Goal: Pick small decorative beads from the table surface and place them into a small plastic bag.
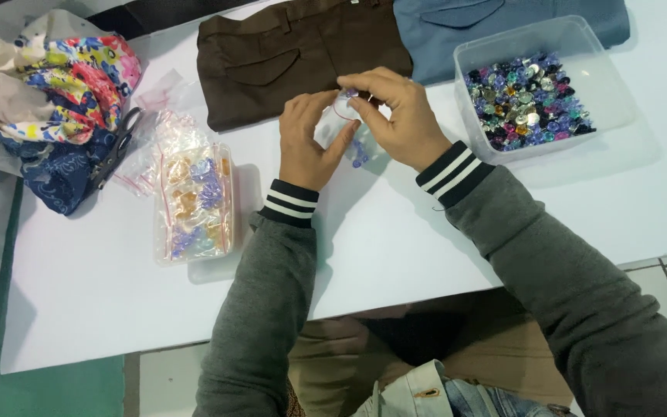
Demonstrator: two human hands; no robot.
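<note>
Head view: both hands holding small clear bag (355,139), left hand (306,143) and right hand (395,112) fingers pinching its top. Bag tipping could be spilling beads onto bench (395,232).

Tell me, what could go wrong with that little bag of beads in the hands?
1. The small clear bag is held up between the left hand and right hand; if it tips, the beads inside might spill onto the white table.
2. The open tub of beads sits close to the right sleeve, so a bump could possibly scatter them.
</note>
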